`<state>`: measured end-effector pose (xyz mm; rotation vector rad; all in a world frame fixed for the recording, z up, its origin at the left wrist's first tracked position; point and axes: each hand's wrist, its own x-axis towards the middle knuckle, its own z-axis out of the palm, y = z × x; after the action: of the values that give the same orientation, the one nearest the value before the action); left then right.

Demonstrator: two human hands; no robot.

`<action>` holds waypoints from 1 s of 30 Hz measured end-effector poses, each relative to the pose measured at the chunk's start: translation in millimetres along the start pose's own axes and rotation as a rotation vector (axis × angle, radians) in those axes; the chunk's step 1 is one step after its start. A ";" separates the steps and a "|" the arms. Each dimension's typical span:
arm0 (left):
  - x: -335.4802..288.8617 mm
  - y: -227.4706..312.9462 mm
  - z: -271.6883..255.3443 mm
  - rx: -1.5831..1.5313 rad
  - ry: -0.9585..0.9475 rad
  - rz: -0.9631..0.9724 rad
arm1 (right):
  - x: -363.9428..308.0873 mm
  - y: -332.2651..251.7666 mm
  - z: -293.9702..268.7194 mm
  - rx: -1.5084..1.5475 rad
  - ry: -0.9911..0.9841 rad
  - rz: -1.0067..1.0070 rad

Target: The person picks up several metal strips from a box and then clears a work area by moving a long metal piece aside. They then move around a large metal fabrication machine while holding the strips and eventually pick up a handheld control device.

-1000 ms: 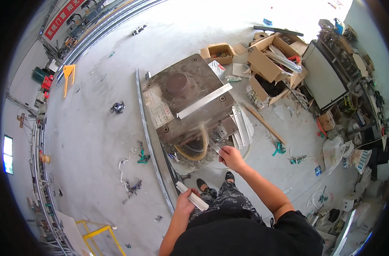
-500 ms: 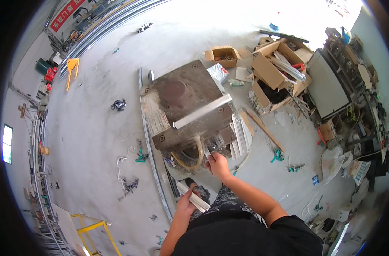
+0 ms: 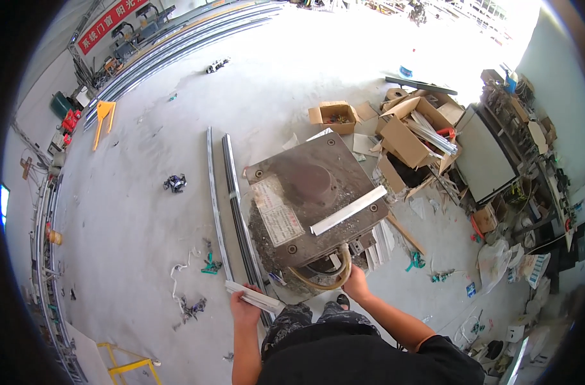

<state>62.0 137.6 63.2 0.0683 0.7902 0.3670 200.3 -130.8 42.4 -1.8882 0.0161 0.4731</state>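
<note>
My left hand is wrapped round a short bundle of white profile strips, held low in front of my left leg. My right hand is closed at the near edge of a brown metal machine, beside its yellowish hose. What its fingers hold, if anything, is hidden. A single white angled strip lies across the machine's top, near a round raised disc. More white strips lean at the machine's right side.
Two long metal profiles run along the floor left of the machine. Cardboard boxes with offcuts stand beyond it to the right, near a wooden stick. Green scraps and a yellow stand are on the left.
My left hand has swung left with the white strips. My right hand has moved right and down in the picture. The machine appears farther right and lower as the view shifts.
</note>
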 end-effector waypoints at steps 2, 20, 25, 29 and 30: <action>17.7 21.1 -8.9 0.082 -0.005 0.047 | -2.9 -11.5 -3.7 -0.017 -0.016 0.046; -78.3 -73.2 55.3 0.387 -0.210 0.050 | -11.8 -9.1 -21.4 0.301 -0.324 0.180; -108.0 -111.2 31.4 0.410 -0.159 0.003 | -17.6 -10.4 -20.6 0.310 -0.325 0.110; -119.1 -135.0 26.2 0.440 -0.124 -0.034 | -14.9 1.2 -22.2 0.154 -0.275 -0.002; -122.5 -137.9 29.9 0.486 -0.137 -0.058 | -14.9 0.2 -21.6 0.138 -0.255 -0.029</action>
<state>45.2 -31.5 140.7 0.5190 0.7299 0.1078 193.3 -153.6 53.4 -1.6805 -0.1440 0.6734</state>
